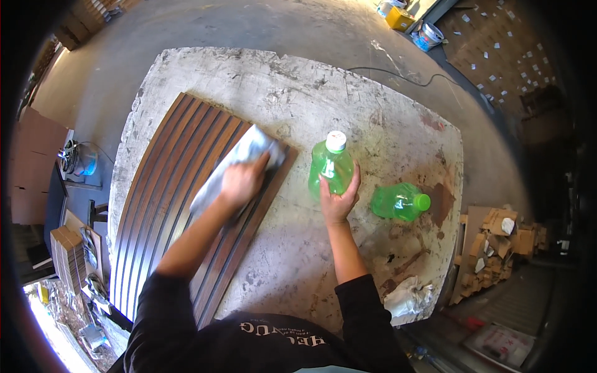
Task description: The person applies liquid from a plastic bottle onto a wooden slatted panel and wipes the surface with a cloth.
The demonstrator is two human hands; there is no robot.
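A brown slatted wood panel [165, 180] with dark grooves lies on the left of a worn, stained white table [298, 93]. My left hand [242, 182] is closed on a pale blue-white cloth [239, 152], pressing it against the panel's right half. To the right, my right hand [341, 198] grips a green plastic bottle [326, 165] with a white cap, which stands on the table. The bottle hides part of the fingers. A second green bottle [395, 202], with a green cap, lies on its side beyond my right hand.
Crumpled clear plastic [407, 298] lies at the table's near right corner. Cardboard pieces [491, 248] are heaped right of the table. A black cable [404, 76] runs over the floor behind it. Buckets [427, 37] stand at the far right, stacked boxes [67, 252] at the left.
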